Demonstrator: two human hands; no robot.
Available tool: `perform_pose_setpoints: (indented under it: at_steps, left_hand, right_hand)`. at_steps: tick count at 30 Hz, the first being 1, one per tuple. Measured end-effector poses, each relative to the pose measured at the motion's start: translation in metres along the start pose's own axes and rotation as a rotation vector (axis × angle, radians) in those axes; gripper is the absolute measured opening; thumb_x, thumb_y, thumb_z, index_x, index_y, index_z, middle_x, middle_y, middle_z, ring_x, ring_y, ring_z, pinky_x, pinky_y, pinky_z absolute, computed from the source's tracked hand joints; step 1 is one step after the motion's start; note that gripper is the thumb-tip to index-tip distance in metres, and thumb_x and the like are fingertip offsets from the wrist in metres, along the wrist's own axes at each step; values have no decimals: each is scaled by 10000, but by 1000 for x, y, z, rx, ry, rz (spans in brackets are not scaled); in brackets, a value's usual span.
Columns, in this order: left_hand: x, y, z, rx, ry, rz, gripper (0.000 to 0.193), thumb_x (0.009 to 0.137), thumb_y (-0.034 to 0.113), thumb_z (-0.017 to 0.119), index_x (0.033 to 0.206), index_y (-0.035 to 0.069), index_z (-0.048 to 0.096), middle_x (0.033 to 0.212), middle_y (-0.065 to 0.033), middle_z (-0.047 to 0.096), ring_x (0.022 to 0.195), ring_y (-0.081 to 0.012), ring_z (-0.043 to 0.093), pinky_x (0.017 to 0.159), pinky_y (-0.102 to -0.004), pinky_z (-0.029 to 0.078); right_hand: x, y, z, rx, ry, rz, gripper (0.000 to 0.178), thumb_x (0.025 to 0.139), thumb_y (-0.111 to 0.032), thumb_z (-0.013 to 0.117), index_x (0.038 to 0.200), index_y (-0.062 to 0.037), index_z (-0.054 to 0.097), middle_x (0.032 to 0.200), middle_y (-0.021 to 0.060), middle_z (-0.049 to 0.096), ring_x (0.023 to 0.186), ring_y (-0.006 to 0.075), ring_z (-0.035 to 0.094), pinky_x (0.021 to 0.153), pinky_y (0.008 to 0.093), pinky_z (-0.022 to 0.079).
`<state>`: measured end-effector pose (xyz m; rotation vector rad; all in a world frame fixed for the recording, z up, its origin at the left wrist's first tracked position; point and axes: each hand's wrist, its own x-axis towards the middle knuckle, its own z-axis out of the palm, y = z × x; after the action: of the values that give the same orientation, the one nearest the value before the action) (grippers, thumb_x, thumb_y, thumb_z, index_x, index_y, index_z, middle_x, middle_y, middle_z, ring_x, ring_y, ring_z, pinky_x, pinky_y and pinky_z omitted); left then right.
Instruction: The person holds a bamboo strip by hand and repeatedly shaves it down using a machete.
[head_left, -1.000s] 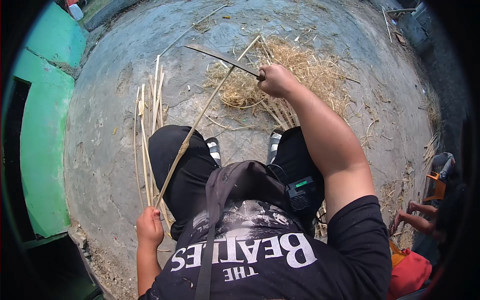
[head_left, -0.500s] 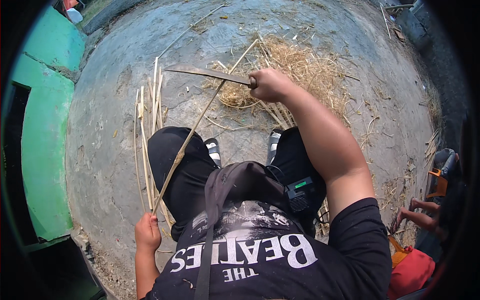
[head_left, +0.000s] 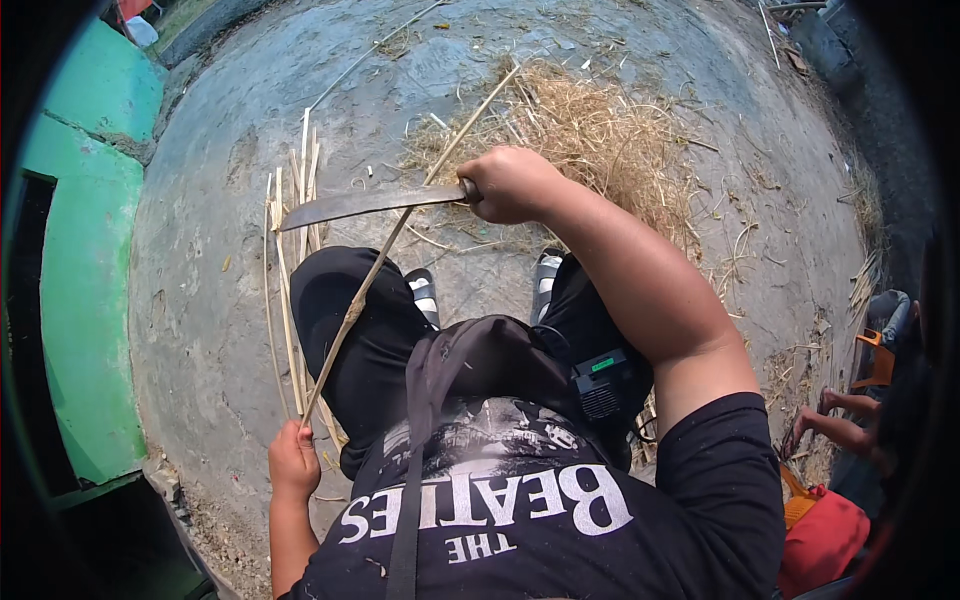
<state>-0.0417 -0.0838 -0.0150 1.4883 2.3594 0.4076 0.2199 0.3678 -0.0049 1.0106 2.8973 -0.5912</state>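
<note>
Pile [head_left: 610, 130] of pale shavings on the grey floor [head_left: 200, 330]; places taken from it. Strip [head_left: 353, 309]: long, pale, a knot partway along, slanting from the pile's left side, over the left knee [head_left: 322, 285], to the left hand [head_left: 294, 460]. That hand sits well to the near left of the pile, fingers closed round the strip's near end. Right hand [head_left: 510, 185] at the pile's near left edge, fingers wrapped round the handle of a knife [head_left: 350, 205]. Blade points left, away from the pile, and crosses the strip; cannot tell how hard it bears. Loose strips [head_left: 290, 320] lie left of the pile. Sandals [head_left: 424, 298] on its near side. Green wall [head_left: 100, 380] far left of it. Another person's legs [head_left: 842, 430] and a red bag [head_left: 825, 540] well to its near right.
</note>
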Motion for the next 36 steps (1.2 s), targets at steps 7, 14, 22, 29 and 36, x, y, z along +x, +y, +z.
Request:
perform_pose_setpoints:
  at_steps: [7, 14, 22, 29, 36]
  left_hand:
    - [8, -4, 4, -44, 19, 51, 385, 1072, 327, 455, 872, 15, 558, 747, -228, 589, 736, -483, 581, 629, -520, 435]
    - [1, -3, 10, 11, 32, 9, 372, 1072, 319, 452, 878, 23, 565, 757, -232, 597, 736, -494, 581, 624, -536, 439]
    - [7, -4, -6, 16, -10, 5, 393, 1076, 347, 438, 902, 25, 582, 779, -236, 619, 755, -500, 592, 634, -550, 446]
    - [8, 0, 2, 68, 50, 25, 437, 1072, 400, 439, 899, 28, 589, 775, -238, 616, 761, -504, 596, 644, -550, 451]
    - [9, -8, -13, 34, -38, 20, 417, 1074, 378, 439, 907, 28, 592, 767, -235, 617, 751, -498, 598, 637, -542, 451]
  right_hand:
    - [7, 61, -6, 327, 153, 288, 210, 862, -184, 651, 1011, -59, 728, 949, 202, 724, 900, 367, 701, 819, 462, 552]
    - [-5, -2, 0, -97, -62, -75, 227, 854, -245, 621, 999, -104, 726, 960, 165, 735, 942, 368, 710, 837, 474, 573]
    - [7, 38, -8, 163, 59, 218, 229, 830, -191, 643, 991, -53, 730, 953, 193, 735, 938, 377, 701, 861, 446, 563]
    - [4, 49, -8, 152, -14, 192, 204, 854, -185, 627, 972, -56, 733, 953, 192, 735, 920, 355, 711, 845, 453, 566]
    - [1, 18, -3, 48, 27, 124, 206, 820, -167, 642, 979, -89, 746, 988, 174, 742, 930, 354, 715, 840, 439, 573]
